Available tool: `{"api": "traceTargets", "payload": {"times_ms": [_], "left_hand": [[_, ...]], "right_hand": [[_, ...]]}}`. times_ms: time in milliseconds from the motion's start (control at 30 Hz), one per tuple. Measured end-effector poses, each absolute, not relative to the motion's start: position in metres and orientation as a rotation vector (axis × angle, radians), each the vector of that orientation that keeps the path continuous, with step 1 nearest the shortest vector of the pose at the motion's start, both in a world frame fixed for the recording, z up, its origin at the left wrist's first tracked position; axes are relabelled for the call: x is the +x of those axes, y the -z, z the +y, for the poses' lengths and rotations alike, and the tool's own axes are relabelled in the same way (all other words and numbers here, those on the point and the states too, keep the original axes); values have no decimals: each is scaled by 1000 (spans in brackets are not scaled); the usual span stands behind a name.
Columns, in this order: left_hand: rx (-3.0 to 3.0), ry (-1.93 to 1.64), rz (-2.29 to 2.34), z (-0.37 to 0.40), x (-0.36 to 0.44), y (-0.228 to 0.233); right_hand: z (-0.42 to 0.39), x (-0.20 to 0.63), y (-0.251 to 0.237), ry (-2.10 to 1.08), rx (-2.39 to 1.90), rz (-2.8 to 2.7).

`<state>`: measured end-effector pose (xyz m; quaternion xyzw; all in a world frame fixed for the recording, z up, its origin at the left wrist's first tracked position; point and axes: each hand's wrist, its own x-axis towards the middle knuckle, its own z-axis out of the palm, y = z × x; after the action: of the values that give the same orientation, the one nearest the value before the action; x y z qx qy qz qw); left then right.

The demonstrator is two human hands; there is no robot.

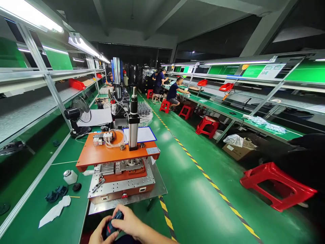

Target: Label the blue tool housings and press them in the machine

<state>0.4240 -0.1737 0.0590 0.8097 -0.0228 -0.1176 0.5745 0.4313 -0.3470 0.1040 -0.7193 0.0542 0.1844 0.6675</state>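
Left hand (101, 234), right hand (129, 222) cupping dark part (113, 225).

ahead: orange press (119, 159) blocks | left: bottle (70, 176), cloth (54, 211) on bench | right: aisle floor (198, 189) open

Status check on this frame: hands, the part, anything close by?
Left hand and right hand both grip small dark blue part. Held low, in front of orange press. Nothing between them.
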Motion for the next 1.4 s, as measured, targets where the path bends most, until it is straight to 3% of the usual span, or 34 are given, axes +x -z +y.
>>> {"api": "traceTargets", "payload": {"times_ms": [433,900,1200,1400], "left_hand": [[1838,462,-123,-156,436,-36],[1845,309,-60,-168,426,-44],[1893,294,-28,-182,418,-81],[1882,307,-22,-178,420,-71]], "right_hand": [[-349,431,-111,-388,-1679,96],[-349,431,-114,-402,-1659,101],[-352,431,-107,-380,-1663,68],[-352,430,-100,-384,-1671,46]]}}
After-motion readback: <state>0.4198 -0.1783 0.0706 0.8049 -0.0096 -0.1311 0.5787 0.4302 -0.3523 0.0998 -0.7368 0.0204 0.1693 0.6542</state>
